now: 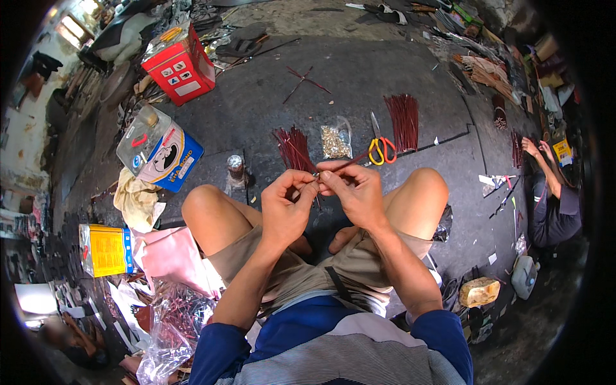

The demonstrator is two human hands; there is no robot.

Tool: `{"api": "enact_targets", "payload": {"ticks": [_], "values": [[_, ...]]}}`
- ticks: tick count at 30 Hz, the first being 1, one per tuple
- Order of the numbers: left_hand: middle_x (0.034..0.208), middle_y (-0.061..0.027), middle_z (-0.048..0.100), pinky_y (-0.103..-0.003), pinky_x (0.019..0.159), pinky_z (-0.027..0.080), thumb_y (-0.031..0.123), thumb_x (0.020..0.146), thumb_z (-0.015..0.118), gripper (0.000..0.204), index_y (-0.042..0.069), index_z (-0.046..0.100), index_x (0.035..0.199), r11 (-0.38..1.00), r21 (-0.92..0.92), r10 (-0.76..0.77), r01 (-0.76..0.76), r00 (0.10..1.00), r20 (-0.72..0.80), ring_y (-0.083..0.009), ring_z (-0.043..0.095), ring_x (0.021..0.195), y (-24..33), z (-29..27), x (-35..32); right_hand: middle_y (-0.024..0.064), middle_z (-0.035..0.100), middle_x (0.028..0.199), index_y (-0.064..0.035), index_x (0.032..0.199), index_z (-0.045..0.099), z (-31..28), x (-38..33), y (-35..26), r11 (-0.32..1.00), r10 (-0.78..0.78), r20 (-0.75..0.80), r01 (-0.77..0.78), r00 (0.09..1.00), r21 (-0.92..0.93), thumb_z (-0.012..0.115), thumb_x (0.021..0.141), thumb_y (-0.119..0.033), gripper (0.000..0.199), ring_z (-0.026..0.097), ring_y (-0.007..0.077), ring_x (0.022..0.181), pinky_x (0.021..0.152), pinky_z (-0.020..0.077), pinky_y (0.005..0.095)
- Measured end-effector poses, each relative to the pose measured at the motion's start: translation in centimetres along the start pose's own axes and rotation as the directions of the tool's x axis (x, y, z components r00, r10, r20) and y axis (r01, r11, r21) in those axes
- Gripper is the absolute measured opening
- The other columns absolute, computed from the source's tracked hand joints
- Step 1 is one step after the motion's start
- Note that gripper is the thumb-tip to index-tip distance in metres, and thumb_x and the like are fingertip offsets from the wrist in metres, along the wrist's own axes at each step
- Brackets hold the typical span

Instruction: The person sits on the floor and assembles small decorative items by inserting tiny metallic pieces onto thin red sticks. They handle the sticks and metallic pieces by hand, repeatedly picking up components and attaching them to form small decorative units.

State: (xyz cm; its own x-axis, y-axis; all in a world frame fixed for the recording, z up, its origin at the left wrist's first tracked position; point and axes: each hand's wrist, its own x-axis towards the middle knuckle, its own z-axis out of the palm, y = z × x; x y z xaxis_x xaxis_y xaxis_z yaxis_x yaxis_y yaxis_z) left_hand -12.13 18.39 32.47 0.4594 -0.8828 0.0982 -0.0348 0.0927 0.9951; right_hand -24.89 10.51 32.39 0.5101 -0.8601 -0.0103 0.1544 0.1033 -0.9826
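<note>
My left hand (287,205) and my right hand (357,196) meet in front of my bent knees, fingertips pinched together. Between them is a thin dark red strip (357,158), its visible end slanting up to the right. A small shiny bit shows at the fingertips, too small to make out. Just beyond my left hand lies a bundle of dark red strips (292,146). Past my right hand are scissors (382,149) with red and yellow handles, and a clear bag of small gold-coloured metal pieces (334,142). A second, neater bundle (402,122) lies right of the scissors.
Left of my knee stands a metal cylinder on a block (236,169). Farther left are a blue-and-white tin (168,154), a red box (181,67) and a yellow tin (106,250). Crossed strips (300,83) lie ahead. Another person (555,199) sits far right.
</note>
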Motion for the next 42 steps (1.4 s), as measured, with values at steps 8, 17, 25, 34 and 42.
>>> {"api": "enact_targets", "payload": {"ticks": [8,17,25,34,42], "values": [[0.067,0.0060,0.055,-0.018,0.052,0.032,0.002,0.087,0.065,0.006,-0.003,0.067,0.086,0.998,-0.003,-0.057,0.057,0.996,-0.065,0.0006,0.043,0.060,0.5,0.0,-0.3,0.0086,0.070,0.088,0.0055,0.108,0.068,-0.5,0.3,-0.6,0.999,0.027,0.103,-0.022,0.994,-0.043,0.066,0.091,-0.008,0.021,0.065,0.0100,0.076,0.066,0.0542,0.0229],[0.073,0.0005,0.061,-0.020,0.057,0.039,-0.001,0.085,0.067,0.004,-0.003,0.068,0.088,0.980,0.172,0.101,-0.099,0.995,-0.004,-0.0036,0.050,0.064,1.9,-0.3,-1.2,0.0066,0.069,0.083,0.0023,0.098,0.071,-1.3,-0.1,-2.6,0.970,-0.117,0.207,0.156,0.971,-0.185,0.070,0.080,-0.003,0.019,0.064,0.0092,0.071,0.064,0.0515,0.0241],[0.064,-0.0054,0.059,-0.027,0.042,0.038,-0.001,0.070,0.076,0.022,0.002,0.069,0.090,0.669,0.378,0.606,-0.640,0.764,0.222,-0.0144,0.055,0.047,4.3,-1.5,-4.2,0.0087,0.067,0.077,-0.0007,0.090,0.067,-1.0,-4.7,-6.0,0.560,-0.600,0.354,0.693,0.717,-0.453,0.072,0.069,0.002,0.021,0.067,0.0213,0.064,0.056,0.0526,0.0298],[0.073,-0.0082,0.065,-0.022,0.046,0.039,-0.006,0.082,0.067,0.015,-0.003,0.068,0.097,0.879,0.202,0.418,-0.432,0.902,0.109,-0.0086,0.055,0.052,4.3,-0.5,-4.8,0.0115,0.068,0.080,0.0017,0.093,0.066,-0.6,-5.0,-5.4,0.530,-0.631,0.281,0.666,0.723,-0.525,0.070,0.070,0.007,0.024,0.068,0.0226,0.068,0.058,0.0544,0.0306],[0.087,-0.0064,0.070,-0.021,0.063,0.045,0.000,0.090,0.062,0.015,-0.004,0.068,0.103,0.988,0.090,0.112,-0.122,0.988,0.111,-0.0059,0.058,0.073,4.2,-0.5,-4.0,0.0128,0.064,0.082,0.0038,0.095,0.064,-0.9,-3.4,-4.6,0.613,-0.554,0.275,0.609,0.786,-0.504,0.067,0.080,0.005,0.015,0.065,0.0235,0.067,0.059,0.0515,0.0311]]}}
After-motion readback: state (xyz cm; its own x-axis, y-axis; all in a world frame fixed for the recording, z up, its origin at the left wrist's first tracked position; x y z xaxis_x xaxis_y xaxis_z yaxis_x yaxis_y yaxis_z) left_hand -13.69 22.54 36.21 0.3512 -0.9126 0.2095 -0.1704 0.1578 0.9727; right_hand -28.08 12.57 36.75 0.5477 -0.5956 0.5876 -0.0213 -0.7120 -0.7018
